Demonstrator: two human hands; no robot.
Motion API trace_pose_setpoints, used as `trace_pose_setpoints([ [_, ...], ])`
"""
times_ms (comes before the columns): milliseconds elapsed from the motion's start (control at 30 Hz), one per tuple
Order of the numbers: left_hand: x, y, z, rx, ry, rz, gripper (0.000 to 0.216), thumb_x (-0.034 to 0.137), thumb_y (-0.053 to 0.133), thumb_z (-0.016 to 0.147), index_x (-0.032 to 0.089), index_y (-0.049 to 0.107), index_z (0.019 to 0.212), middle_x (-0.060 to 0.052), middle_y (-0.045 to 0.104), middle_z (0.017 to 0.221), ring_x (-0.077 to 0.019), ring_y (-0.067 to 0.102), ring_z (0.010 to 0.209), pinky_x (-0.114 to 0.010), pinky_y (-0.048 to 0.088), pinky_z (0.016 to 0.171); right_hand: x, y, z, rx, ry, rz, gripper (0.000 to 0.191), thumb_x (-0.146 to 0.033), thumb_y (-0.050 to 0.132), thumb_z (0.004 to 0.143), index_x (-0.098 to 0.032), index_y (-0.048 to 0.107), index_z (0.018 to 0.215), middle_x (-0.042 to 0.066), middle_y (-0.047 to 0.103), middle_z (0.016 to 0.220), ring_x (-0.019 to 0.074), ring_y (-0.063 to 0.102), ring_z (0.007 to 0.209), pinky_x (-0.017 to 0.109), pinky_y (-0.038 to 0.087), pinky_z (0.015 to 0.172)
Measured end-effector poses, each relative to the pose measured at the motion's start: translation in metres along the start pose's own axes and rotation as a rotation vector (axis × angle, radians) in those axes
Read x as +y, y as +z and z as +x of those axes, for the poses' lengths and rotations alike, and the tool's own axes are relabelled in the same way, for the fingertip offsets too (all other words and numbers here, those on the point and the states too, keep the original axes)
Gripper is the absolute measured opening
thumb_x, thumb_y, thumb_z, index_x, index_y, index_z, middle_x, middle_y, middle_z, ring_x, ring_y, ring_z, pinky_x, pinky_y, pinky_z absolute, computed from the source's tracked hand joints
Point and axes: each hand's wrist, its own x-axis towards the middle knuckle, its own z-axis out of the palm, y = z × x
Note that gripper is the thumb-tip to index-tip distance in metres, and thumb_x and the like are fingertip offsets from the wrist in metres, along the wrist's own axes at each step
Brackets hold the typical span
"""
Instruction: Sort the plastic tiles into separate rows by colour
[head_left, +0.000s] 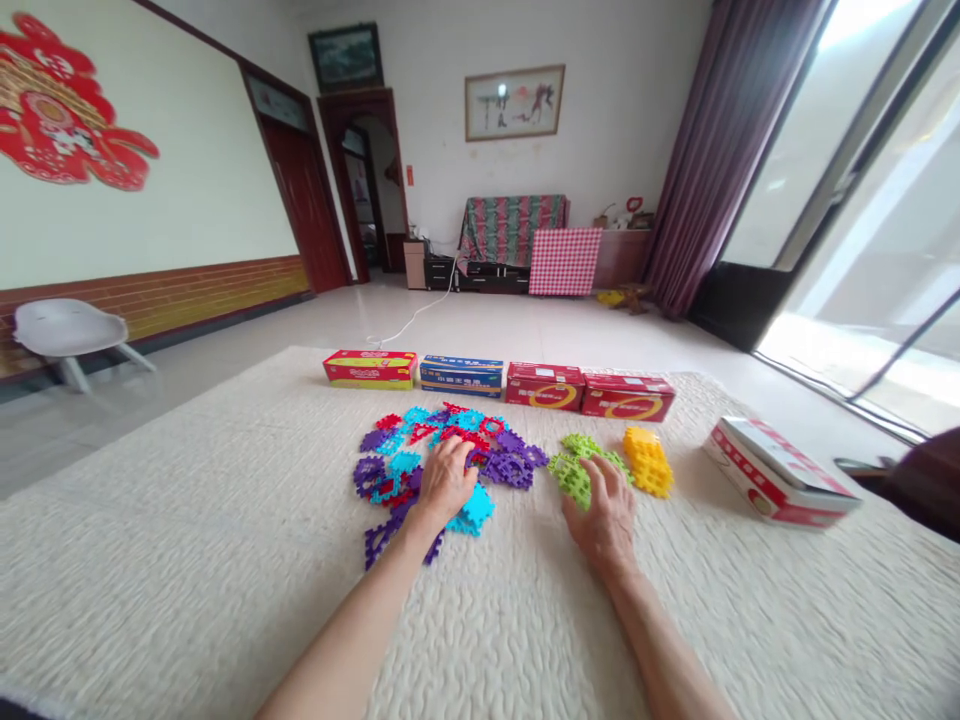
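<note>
A loose heap of purple, blue and red plastic puzzle tiles (420,450) lies on a cream quilted mat (225,560). My left hand (446,480) rests on top of that heap with fingers curled down among the pieces; what they hold is hidden. To the right sits a small pile of green tiles (574,465) and beside it a stack of yellow tiles (649,460). My right hand (606,515) lies flat with fingers stretched out, fingertips touching the green pile.
Several flat cardboard boxes (499,380) stand in a row along the mat's far edge. A larger red and white box (780,470) lies at the right. A white chair (71,335) stands at the left wall; a cabinet and doorways are far behind.
</note>
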Motion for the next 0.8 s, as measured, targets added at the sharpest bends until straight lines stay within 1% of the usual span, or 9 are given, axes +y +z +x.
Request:
trace_pose_setpoints([
  [100,0.005,0.004,0.012,-0.129,0.038,0.063,0.049,0.027,0.062,0.073,0.019,0.057,0.121,-0.011,0.052,0.128,-0.0292,0.043,0.122,-0.044,0.037,0.103,-0.004,-0.001,-0.002,-0.035,-0.034,0.011,0.045,-0.028,0.053,0.079,-0.019,0.046,0.123,0.014,0.05,0.129,0.032,0.04,0.124,0.051,0.034,0.098],
  [167,0.007,0.007,0.018,-0.231,0.049,0.087,0.055,0.032,0.065,0.071,0.022,0.055,0.124,-0.011,0.047,0.134,-0.0327,0.038,0.126,-0.049,0.034,0.104,-0.005,-0.001,-0.002,-0.061,-0.056,0.024,0.042,-0.028,0.052,0.08,-0.019,0.047,0.121,0.013,0.052,0.127,0.0312,0.042,0.123,0.049,0.035,0.097],
  [233,0.006,0.01,0.022,-0.328,0.063,0.094,0.053,0.035,0.064,0.072,0.025,0.055,0.123,-0.009,0.046,0.135,-0.0341,0.036,0.127,-0.052,0.034,0.103,-0.003,-0.001,-0.003,-0.072,-0.073,0.029,0.039,-0.029,0.051,0.081,-0.02,0.048,0.119,0.012,0.054,0.126,0.031,0.043,0.122,0.049,0.035,0.096],
  [300,0.001,0.011,0.023,-0.381,0.069,0.095,0.048,0.037,0.061,0.075,0.025,0.057,0.121,-0.009,0.05,0.131,-0.0326,0.039,0.126,-0.05,0.036,0.101,0.0,0.0,-0.003,-0.073,-0.084,0.033,0.035,-0.029,0.05,0.082,-0.021,0.05,0.116,0.012,0.055,0.124,0.0304,0.045,0.12,0.048,0.036,0.095],
  [367,-0.008,0.01,0.023,-0.373,0.074,0.108,0.042,0.037,0.057,0.078,0.023,0.058,0.118,-0.009,0.055,0.123,-0.0292,0.044,0.121,-0.046,0.038,0.1,0.002,0.001,-0.003,-0.075,-0.089,0.035,0.032,-0.029,0.049,0.082,-0.021,0.052,0.114,0.011,0.056,0.122,0.0297,0.046,0.119,0.047,0.036,0.094],
  [500,-0.032,0.001,0.015,-0.29,0.082,0.139,0.032,0.031,0.055,0.081,0.019,0.063,0.109,-0.009,0.062,0.107,-0.0237,0.053,0.107,-0.037,0.041,0.097,0.003,0.002,-0.003,-0.077,-0.104,0.041,0.029,-0.028,0.049,0.083,-0.021,0.054,0.11,0.011,0.057,0.12,0.0296,0.047,0.118,0.047,0.038,0.092],
  [633,-0.054,-0.012,0.006,-0.228,0.023,0.196,0.02,0.027,0.052,0.083,0.017,0.067,0.092,-0.009,0.065,0.093,-0.0217,0.059,0.096,-0.034,0.044,0.091,0.003,0.002,-0.003,-0.075,-0.109,0.052,0.026,-0.028,0.049,0.082,-0.021,0.056,0.106,0.011,0.059,0.117,0.0291,0.049,0.116,0.047,0.038,0.09],
  [700,-0.056,-0.015,0.005,-0.178,-0.013,0.224,0.02,0.025,0.05,0.084,0.017,0.067,0.087,-0.009,0.066,0.09,-0.0216,0.06,0.094,-0.034,0.044,0.09,0.002,0.001,-0.003,-0.076,-0.109,0.058,0.025,-0.028,0.049,0.082,-0.021,0.057,0.105,0.011,0.059,0.116,0.029,0.049,0.115,0.046,0.039,0.089],
  [800,-0.045,-0.013,0.009,-0.138,0.046,0.185,0.02,0.022,0.052,0.081,0.018,0.067,0.093,-0.008,0.066,0.096,-0.0214,0.059,0.097,-0.034,0.045,0.091,0.002,0.001,-0.003,-0.082,-0.114,0.069,0.025,-0.027,0.049,0.082,-0.021,0.057,0.104,0.011,0.06,0.116,0.0289,0.049,0.114,0.046,0.039,0.088],
])
